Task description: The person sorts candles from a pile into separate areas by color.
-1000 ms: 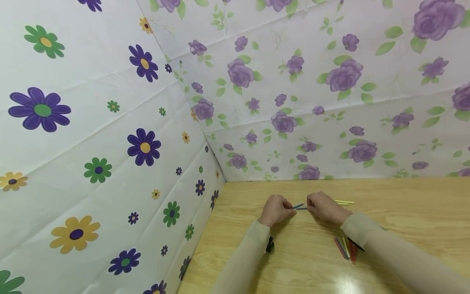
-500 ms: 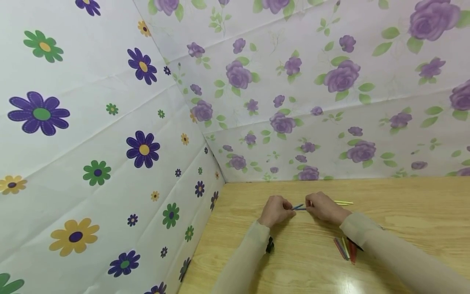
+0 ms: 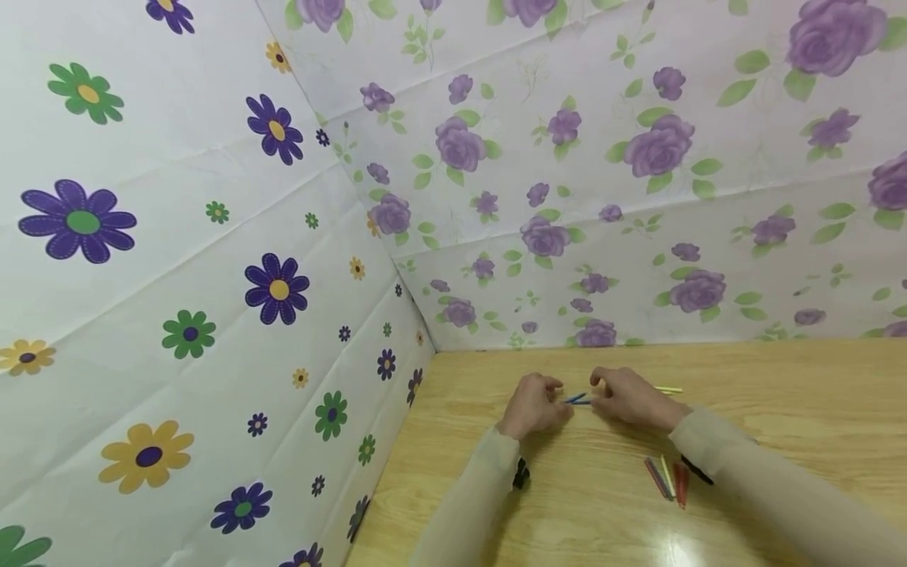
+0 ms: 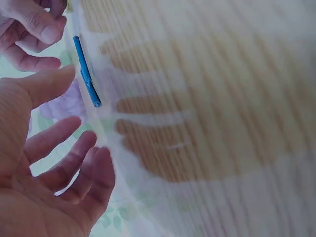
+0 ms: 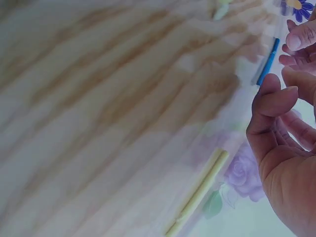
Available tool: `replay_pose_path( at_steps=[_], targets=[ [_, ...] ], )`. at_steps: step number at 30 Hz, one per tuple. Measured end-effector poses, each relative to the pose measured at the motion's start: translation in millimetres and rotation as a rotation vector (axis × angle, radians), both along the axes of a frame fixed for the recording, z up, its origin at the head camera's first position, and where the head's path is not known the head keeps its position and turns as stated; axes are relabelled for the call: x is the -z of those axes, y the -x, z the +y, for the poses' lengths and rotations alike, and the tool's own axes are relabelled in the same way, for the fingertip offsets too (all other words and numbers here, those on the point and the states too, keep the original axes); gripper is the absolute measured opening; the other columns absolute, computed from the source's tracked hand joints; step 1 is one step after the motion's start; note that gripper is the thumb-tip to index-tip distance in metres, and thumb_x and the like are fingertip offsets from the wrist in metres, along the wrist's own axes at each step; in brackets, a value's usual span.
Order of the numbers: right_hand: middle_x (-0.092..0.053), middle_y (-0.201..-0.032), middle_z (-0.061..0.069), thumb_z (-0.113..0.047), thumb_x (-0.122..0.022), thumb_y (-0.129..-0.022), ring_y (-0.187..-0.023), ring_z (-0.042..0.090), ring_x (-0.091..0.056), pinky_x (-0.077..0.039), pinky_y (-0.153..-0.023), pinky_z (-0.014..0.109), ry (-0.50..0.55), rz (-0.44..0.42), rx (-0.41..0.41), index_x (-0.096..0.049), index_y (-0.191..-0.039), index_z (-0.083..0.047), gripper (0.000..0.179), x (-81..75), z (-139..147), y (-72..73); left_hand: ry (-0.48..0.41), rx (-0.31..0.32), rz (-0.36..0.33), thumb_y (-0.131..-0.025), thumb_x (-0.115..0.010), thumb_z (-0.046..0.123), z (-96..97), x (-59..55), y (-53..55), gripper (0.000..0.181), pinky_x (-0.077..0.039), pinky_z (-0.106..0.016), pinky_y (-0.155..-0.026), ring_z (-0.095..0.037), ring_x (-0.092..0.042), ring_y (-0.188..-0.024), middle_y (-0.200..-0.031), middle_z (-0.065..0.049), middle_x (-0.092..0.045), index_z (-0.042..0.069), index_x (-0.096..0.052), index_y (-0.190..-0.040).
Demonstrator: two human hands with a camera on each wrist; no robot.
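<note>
White, purple-rose-printed wall (image 3: 513,165): rising at the back.
Pale wood-grain table (image 3: 567,504): spreading beneath the hands.
Left hand (image 3: 531,407): hovering, fingers loosely spread, gripping nothing.
Right hand (image 3: 634,400): curving its fingers loosely, holding nothing.
Thin red, yellow and dark sticks (image 3: 668,479): lying together nearer the camera.
Straight yellow sticks (image 5: 200,190): resting behind the right hand.
Slim blue sticks (image 4: 85,66): lying between the hands.

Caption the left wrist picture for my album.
Left hand and right hand beside blue sticks on a wood-grained table.

On the wood-grain table (image 3: 581,512) lie blue sticks (image 4: 86,74), yellow sticks (image 5: 201,191) and a separate mixed-colour bunch (image 3: 668,479).
</note>
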State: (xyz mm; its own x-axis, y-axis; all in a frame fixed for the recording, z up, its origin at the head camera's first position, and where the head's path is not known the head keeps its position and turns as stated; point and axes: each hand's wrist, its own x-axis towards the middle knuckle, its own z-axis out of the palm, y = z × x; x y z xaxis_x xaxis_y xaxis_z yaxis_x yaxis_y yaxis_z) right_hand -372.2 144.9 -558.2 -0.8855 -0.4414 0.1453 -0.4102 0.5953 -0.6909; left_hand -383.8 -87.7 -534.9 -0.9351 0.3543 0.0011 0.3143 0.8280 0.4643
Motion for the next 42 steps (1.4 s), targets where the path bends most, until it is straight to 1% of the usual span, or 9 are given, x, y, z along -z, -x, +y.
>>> replay_pose_path(
  at_steps=[5,9,13,17,21,27,30,37,42],
  targets=[
    [-0.071,-0.085,0.004,-0.014,-0.07,-0.107,-0.067,0.009,-0.06,-0.051,-0.062,0.027,0.002,0.053,0.001,-0.067,-0.124,0.004,0.025,-9.5,10.8,-9.9,0.007,0.027,0.077,-0.098,-0.085,0.031,6.1,-3.6,-8.0,0.041,-0.059,-0.029,-0.088,-0.017,-0.065,-0.112,-0.131,-0.005,-0.072,0.014,-0.078,-0.134],
    [-0.071,-0.085,0.003,-0.011,-0.074,-0.103,-0.068,0.006,-0.059,-0.051,-0.061,0.025,-0.004,0.128,-0.006,-0.07,-0.118,0.003,0.02,-15.1,18.0,-15.9,0.003,0.073,0.098,-0.099,-0.084,0.03,13.6,-10.2,-15.2,0.037,-0.056,-0.023,-0.082,-0.014,-0.065,-0.106,-0.128,-0.004,-0.072,0.014,-0.079,-0.132],
    [-0.071,-0.085,0.001,-0.007,-0.075,-0.101,-0.069,0.003,-0.058,-0.05,-0.061,0.024,-0.011,0.162,-0.016,-0.073,-0.113,0.001,0.015,-18.0,26.1,-23.7,0.023,0.132,0.126,-0.1,-0.083,0.03,20.9,-13.5,-22.5,0.035,-0.055,-0.019,-0.083,-0.015,-0.068,-0.108,-0.126,-0.003,-0.075,0.014,-0.08,-0.131],
    [-0.071,-0.083,-0.002,-0.005,-0.076,-0.1,-0.068,-0.001,-0.055,-0.048,-0.06,0.024,-0.009,0.187,-0.036,-0.075,-0.107,-0.001,0.008,-21.6,36.5,-34.7,0.037,0.214,0.156,-0.1,-0.082,0.027,27.9,-13.7,-29.6,0.031,-0.054,-0.016,-0.084,-0.014,-0.068,-0.109,-0.122,-0.001,-0.078,0.014,-0.081,-0.128],
    [-0.07,-0.083,-0.004,-0.007,-0.076,-0.101,-0.068,-0.003,-0.052,-0.047,-0.06,0.023,-0.013,0.184,-0.049,-0.077,-0.1,-0.006,0.001,-28.6,45.7,-45.5,0.049,0.326,0.191,-0.1,-0.082,0.024,35.3,-14.7,-38.1,0.026,-0.052,-0.013,-0.086,-0.012,-0.068,-0.107,-0.119,0.0,-0.078,0.013,-0.083,-0.124],
    [-0.072,-0.084,-0.005,-0.005,-0.077,-0.099,-0.071,-0.005,-0.053,-0.048,-0.062,0.022,-0.035,0.182,-0.075,-0.076,-0.092,-0.015,0.012,-35.6,58.1,-60.1,0.094,0.47,0.215,-0.1,-0.081,0.025,47.0,-16.1,-46.4,0.018,-0.049,-0.011,-0.091,-0.011,-0.068,-0.106,-0.113,0.003,-0.081,0.016,-0.086,-0.115],
    [-0.072,-0.085,-0.007,-0.005,-0.078,-0.099,-0.071,-0.006,-0.052,-0.047,-0.062,0.021,-0.051,0.171,-0.094,-0.076,-0.09,-0.015,0.014,-34.8,63.5,-66.4,0.124,0.541,0.243,-0.098,-0.083,0.024,51.0,-13.0,-47.8,0.013,-0.047,-0.01,-0.095,-0.007,-0.068,-0.102,-0.108,0.005,-0.082,0.017,-0.088,-0.108],
    [-0.071,-0.084,-0.01,-0.003,-0.08,-0.096,-0.074,-0.006,-0.053,-0.047,-0.064,0.021,-0.078,0.179,-0.156,-0.078,-0.087,-0.017,0.017,-22.6,74.6,-79.4,0.2,0.725,0.338,-0.096,-0.085,0.029,61.5,-3.0,-51.1,0.011,-0.042,-0.005,-0.091,0.0,-0.069,-0.093,-0.1,0.009,-0.082,0.021,-0.089,-0.102],
    [-0.071,-0.085,-0.01,-0.005,-0.08,-0.096,-0.077,-0.006,-0.054,-0.048,-0.064,0.021,-0.03,0.116,-0.194,-0.078,-0.086,-0.019,0.017,-9.5,79.4,-86.5,0.211,0.763,0.301,-0.095,-0.086,0.03,65.7,1.9,-58.9,0.012,-0.04,-0.003,-0.087,0.001,-0.064,-0.093,-0.102,0.009,-0.08,0.022,-0.089,-0.103]
  ],
)
